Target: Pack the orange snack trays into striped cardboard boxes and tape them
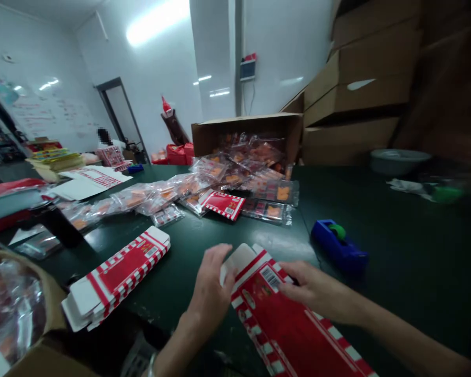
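Observation:
A red carton with white-striped edges (282, 324) lies at a slant in front of me, its white end flaps standing up at the far end. My right hand (308, 288) grips its right edge beside the barcode, thumb on top. At the far left corner my left hand (214, 280) is closed around the white flap, thumb against its inner side. A stack of flattened cartons of the same pattern (121, 272) lies to the left. Beyond my hands, a small red and white card or packet (223, 204) rests by the clear plastic packets (165, 193).
An open cardboard box (247, 120) spills packets onto the dark green table (188, 246). A blue tape dispenser (339, 248) stands on the right, near a grey basin (400, 161). Large cartons (361, 84) are stacked behind. Another box of packets (55, 309) is at lower left. A person (112, 141) sits far back.

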`<state>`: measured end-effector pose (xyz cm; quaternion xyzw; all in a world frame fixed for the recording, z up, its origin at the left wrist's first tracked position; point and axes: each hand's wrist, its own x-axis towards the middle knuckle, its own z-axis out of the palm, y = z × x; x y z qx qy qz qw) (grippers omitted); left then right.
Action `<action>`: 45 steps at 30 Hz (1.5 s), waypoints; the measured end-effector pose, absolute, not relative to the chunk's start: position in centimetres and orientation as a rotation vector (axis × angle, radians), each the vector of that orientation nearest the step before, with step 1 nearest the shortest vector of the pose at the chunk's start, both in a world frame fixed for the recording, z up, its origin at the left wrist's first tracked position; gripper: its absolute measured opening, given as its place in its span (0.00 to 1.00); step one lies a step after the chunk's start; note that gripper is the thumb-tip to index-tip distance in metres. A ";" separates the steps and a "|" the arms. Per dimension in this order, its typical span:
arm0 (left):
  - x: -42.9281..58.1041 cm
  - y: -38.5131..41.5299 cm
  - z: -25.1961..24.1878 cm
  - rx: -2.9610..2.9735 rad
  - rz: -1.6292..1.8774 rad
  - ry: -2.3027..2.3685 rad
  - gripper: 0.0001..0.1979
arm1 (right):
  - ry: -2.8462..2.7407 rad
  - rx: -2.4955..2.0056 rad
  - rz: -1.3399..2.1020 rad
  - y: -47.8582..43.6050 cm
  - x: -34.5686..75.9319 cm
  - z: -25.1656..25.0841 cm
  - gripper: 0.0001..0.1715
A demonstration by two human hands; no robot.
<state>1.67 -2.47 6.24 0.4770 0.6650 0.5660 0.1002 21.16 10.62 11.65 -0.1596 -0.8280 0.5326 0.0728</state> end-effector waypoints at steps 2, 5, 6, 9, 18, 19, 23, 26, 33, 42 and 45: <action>3.4 -2.9 5.0 1.546 1.551 1.980 0.20 | -2.558 -0.466 1.454 9.7 21.1 11.7 0.10; 4.5 -2.8 3.5 1.398 1.378 1.892 0.26 | -2.643 -0.437 1.395 9.3 20.9 11.6 0.09; 4.4 -2.7 3.2 1.355 1.319 1.807 0.24 | -2.662 -0.431 1.406 9.3 21.0 11.6 0.09; 3.5 -2.2 3.5 1.225 1.186 1.417 0.13 | -2.644 -0.466 1.566 10.2 21.2 11.4 0.08; 3.2 -1.2 5.8 1.016 1.144 1.025 0.18 | -2.133 -0.571 2.401 13.0 23.0 7.5 0.65; 3.3 -0.9 5.7 0.999 1.134 1.005 0.18 | -2.084 -0.597 2.468 13.0 23.1 7.0 0.67; 2.6 -0.5 3.9 0.955 1.044 0.940 0.19 | -1.943 -0.619 2.594 12.9 22.9 4.9 0.62; 1.1 -0.1 2.6 0.846 0.971 1.085 0.19 | -1.810 -0.534 2.718 13.1 22.6 3.3 0.55; -0.7 6.2 6.7 1.418 0.768 1.681 0.12 | -1.502 -0.252 2.811 16.2 23.3 0.3 0.47; 4.6 5.8 4.5 1.201 0.830 1.299 0.21 | -1.593 -0.325 2.667 17.1 25.4 5.1 0.49; 4.9 5.2 4.1 0.986 0.874 0.990 0.22 | -1.879 -0.479 2.550 16.5 25.4 6.4 0.54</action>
